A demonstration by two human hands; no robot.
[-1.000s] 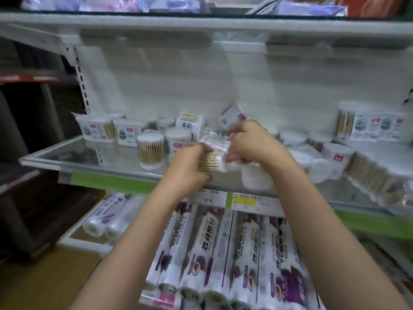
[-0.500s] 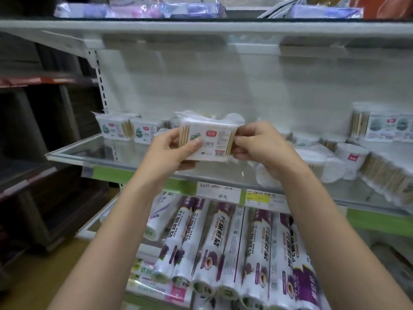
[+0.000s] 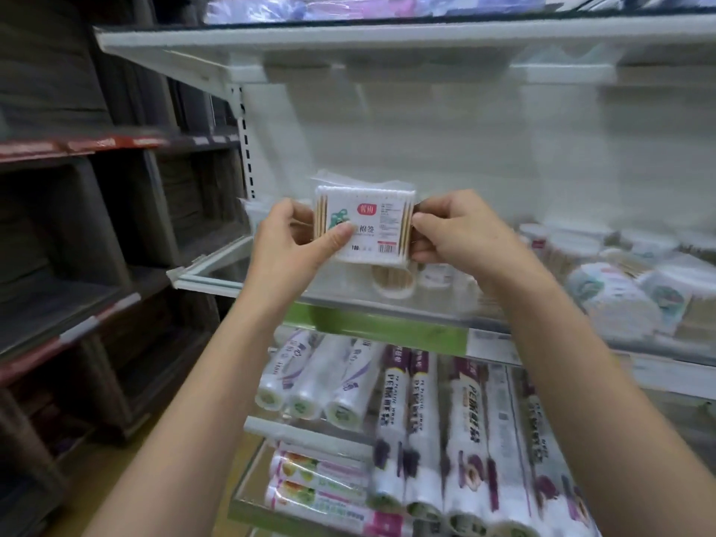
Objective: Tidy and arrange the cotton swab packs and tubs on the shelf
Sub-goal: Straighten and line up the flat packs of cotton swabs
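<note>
A shop aisle: white display shelving [image 3: 348, 36] stocked with packaged cotton swab tubs [image 3: 612, 300], cling-film rolls [image 3: 465, 420] lower down, price-label strip [image 3: 387, 329] at centre.

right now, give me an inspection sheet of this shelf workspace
surface: glass shelf with a green front strip, its left end bare as far as the blur shows
job's things: one flat cotton swab pack held upright in the air above the shelf, label toward the camera; cotton swab tubs and packs piled at the right, blurred
clutter: one swab tub standing just behind and below the held pack
hands: left hand pinches the pack's left edge; right hand pinches its right edge
cables: nothing seen
surroundings: plastic wrap rolls on the shelf below; dark shelving to the left
</note>
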